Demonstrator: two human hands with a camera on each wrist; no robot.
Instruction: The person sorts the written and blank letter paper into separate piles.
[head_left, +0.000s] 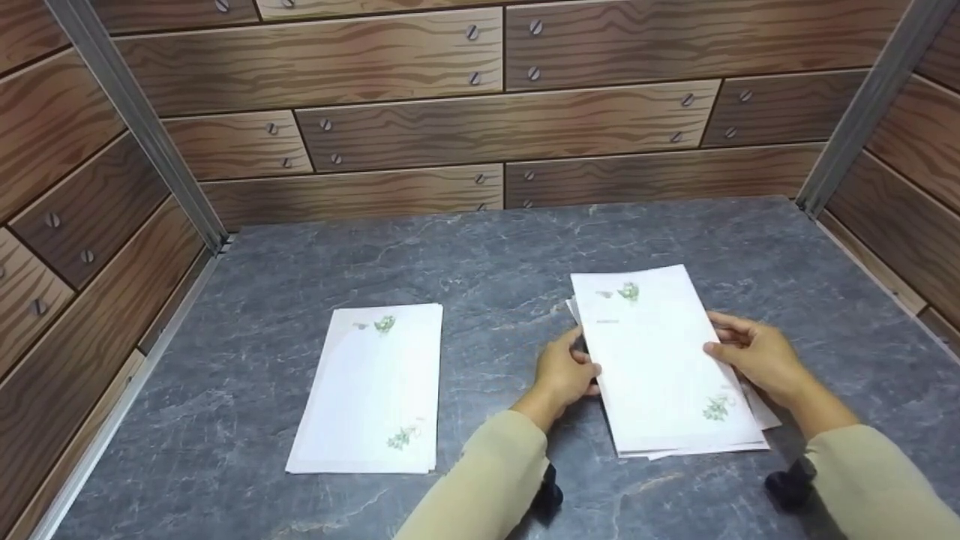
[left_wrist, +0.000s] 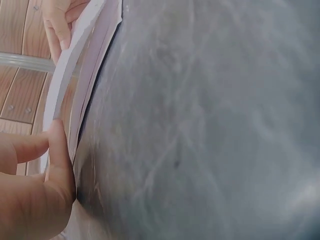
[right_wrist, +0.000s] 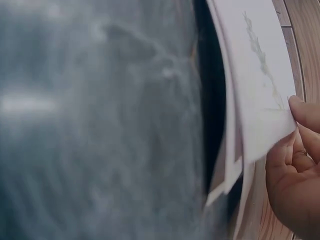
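Note:
A stack of white printed paper sheets (head_left: 660,360) with small green leaf prints is held between both hands at the right of the table. On its left edge, my left hand (head_left: 562,371) pinches the upper sheets between thumb and fingers. My right hand (head_left: 757,356) grips the right edge, thumb on top and fingers beneath. Some lower sheets stick out askew at the bottom right. The left wrist view shows the upper sheets (left_wrist: 67,75) bowed and apart from those below. In the right wrist view, several sheet edges fan apart beside the right hand (right_wrist: 295,185).
A second, neater stack of similar printed sheets (head_left: 367,390) lies on the left half of the dark marbled table (head_left: 495,262). Wood-patterned panels (head_left: 420,142) stand at the back and sides, with grey metal posts (head_left: 142,127) in the corners.

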